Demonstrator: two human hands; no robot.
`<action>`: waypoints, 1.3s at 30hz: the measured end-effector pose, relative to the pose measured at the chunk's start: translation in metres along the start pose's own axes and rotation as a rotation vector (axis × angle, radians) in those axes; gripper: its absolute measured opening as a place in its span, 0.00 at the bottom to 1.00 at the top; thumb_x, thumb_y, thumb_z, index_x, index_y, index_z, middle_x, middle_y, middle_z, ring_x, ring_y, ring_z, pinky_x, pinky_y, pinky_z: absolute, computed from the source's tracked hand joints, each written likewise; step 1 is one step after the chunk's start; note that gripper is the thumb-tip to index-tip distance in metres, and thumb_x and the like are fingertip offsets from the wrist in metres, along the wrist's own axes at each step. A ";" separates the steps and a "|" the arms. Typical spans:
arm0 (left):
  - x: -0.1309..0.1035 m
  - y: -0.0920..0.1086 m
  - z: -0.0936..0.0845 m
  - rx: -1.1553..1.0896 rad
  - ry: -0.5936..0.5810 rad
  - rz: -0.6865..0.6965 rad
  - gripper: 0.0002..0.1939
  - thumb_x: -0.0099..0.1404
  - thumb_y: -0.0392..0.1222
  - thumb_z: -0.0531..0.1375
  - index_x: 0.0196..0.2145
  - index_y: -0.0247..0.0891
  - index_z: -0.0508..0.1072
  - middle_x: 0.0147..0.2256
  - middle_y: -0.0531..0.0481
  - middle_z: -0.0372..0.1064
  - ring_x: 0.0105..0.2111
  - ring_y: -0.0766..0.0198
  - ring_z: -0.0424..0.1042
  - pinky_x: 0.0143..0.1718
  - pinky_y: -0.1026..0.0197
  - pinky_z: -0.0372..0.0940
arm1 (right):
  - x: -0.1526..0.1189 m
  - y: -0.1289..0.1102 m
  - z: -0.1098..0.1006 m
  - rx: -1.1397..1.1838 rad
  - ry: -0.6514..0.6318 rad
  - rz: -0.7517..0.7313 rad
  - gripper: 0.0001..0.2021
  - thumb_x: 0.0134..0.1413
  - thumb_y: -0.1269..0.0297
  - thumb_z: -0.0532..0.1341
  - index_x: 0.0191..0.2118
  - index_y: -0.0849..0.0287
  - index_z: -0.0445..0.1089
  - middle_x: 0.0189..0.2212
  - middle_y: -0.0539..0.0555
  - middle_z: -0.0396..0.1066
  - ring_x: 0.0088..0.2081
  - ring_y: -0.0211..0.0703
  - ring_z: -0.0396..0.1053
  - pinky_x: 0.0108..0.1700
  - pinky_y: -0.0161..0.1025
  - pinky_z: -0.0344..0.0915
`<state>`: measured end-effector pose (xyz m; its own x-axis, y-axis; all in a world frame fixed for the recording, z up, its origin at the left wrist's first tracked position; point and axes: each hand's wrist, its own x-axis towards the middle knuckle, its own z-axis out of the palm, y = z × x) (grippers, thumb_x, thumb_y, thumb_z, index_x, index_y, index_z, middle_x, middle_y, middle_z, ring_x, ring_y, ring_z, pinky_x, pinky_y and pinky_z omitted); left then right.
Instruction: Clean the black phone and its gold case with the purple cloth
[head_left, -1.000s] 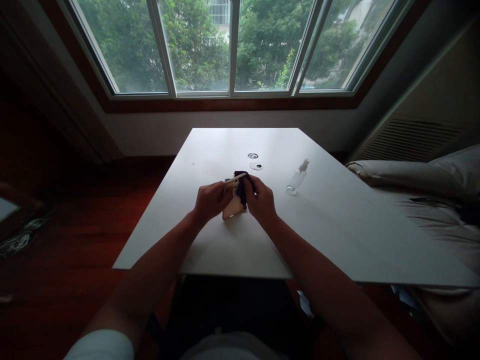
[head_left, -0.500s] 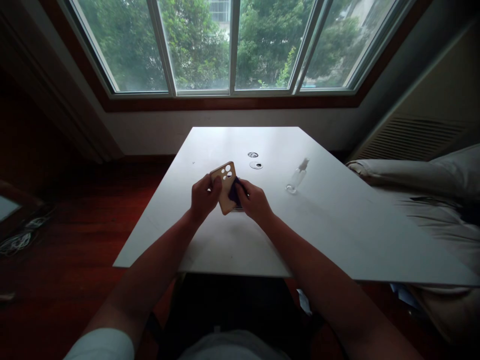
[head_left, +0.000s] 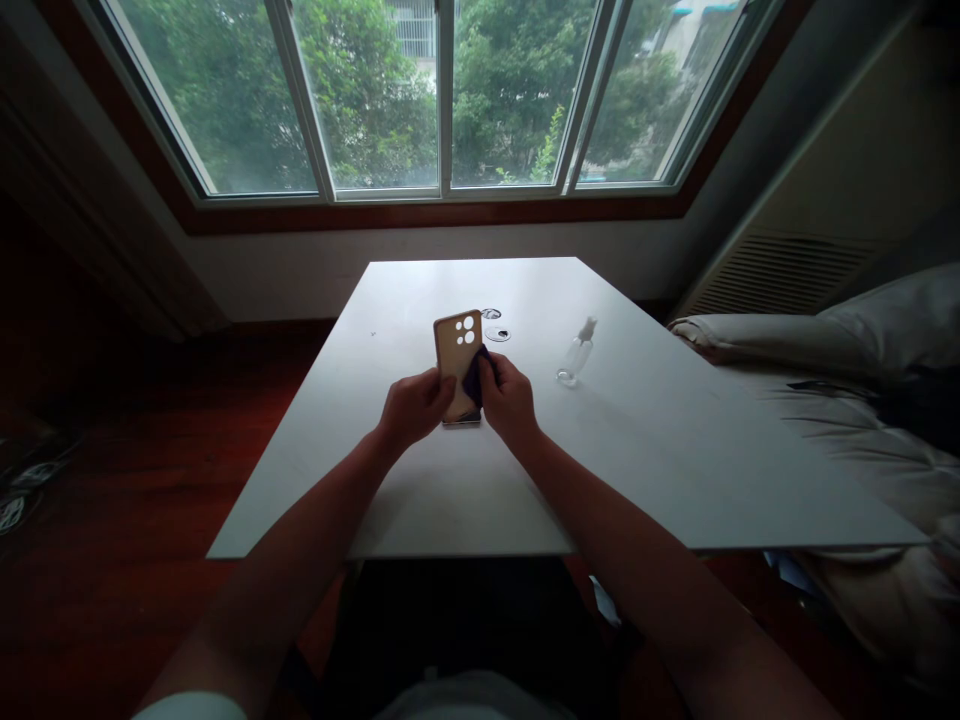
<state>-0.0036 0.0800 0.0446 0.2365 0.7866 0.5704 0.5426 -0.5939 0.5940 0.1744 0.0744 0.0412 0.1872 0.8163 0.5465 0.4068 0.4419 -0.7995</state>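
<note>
At the bottom edge of the frame, a pale sleeve (head_left: 191, 706) shows in the lower left, and two bare forearms run up over the white table (head_left: 637, 480). Near the middle of the frame, the left hand (head_left: 412, 408) pinches the lower left edge of a tan phone case (head_left: 454, 350), thumb across its face. The case is tilted up, its camera holes at the upper right corner. The right hand (head_left: 511, 400) has its fingers pressed together on a dark purple cloth (head_left: 472, 382), which lies against the case's right side. Below the case, the edge of a flat object (head_left: 461, 424) shows on the table, mostly hidden. Right of centre stands a clear spray bottle (head_left: 576, 355); farther up are two round pieces (head_left: 498, 334), one partly behind the case. Across the top runs a window (head_left: 445, 100) with trees outside
</note>
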 end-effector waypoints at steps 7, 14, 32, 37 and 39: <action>0.000 -0.001 -0.002 -0.015 -0.091 0.067 0.17 0.71 0.47 0.55 0.25 0.38 0.62 0.20 0.57 0.56 0.20 0.71 0.53 0.23 0.64 0.48 | -0.002 -0.006 0.000 0.034 0.071 -0.002 0.20 0.66 0.49 0.55 0.49 0.57 0.75 0.38 0.54 0.78 0.38 0.46 0.74 0.40 0.41 0.69; -0.001 -0.001 -0.002 0.041 -0.114 0.148 0.15 0.70 0.45 0.56 0.26 0.38 0.66 0.20 0.57 0.58 0.19 0.71 0.54 0.23 0.65 0.49 | 0.003 -0.002 -0.003 0.062 0.108 0.006 0.20 0.66 0.47 0.56 0.48 0.56 0.74 0.38 0.53 0.77 0.38 0.46 0.74 0.40 0.40 0.69; -0.001 -0.002 -0.012 0.067 0.361 0.018 0.23 0.72 0.51 0.55 0.22 0.40 0.53 0.19 0.57 0.51 0.20 0.69 0.51 0.23 0.63 0.49 | -0.001 0.008 0.010 0.412 -0.408 0.191 0.21 0.58 0.46 0.63 0.46 0.58 0.74 0.38 0.54 0.78 0.38 0.46 0.76 0.42 0.44 0.75; 0.001 0.000 -0.012 0.049 0.381 0.013 0.22 0.72 0.50 0.55 0.23 0.40 0.54 0.19 0.57 0.53 0.21 0.69 0.53 0.24 0.63 0.50 | 0.000 0.011 0.014 0.626 -0.484 0.381 0.24 0.51 0.44 0.68 0.45 0.59 0.73 0.36 0.54 0.78 0.33 0.46 0.77 0.37 0.45 0.77; 0.002 -0.001 -0.010 0.024 0.361 0.014 0.20 0.71 0.49 0.56 0.24 0.40 0.58 0.20 0.56 0.56 0.21 0.69 0.56 0.24 0.64 0.52 | 0.001 0.013 0.015 0.633 -0.430 0.385 0.24 0.51 0.44 0.68 0.45 0.58 0.73 0.36 0.54 0.78 0.32 0.45 0.77 0.36 0.45 0.77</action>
<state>-0.0120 0.0806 0.0511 -0.0535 0.6656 0.7444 0.5614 -0.5965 0.5736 0.1662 0.0860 0.0277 -0.1980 0.9657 0.1682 -0.2156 0.1245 -0.9685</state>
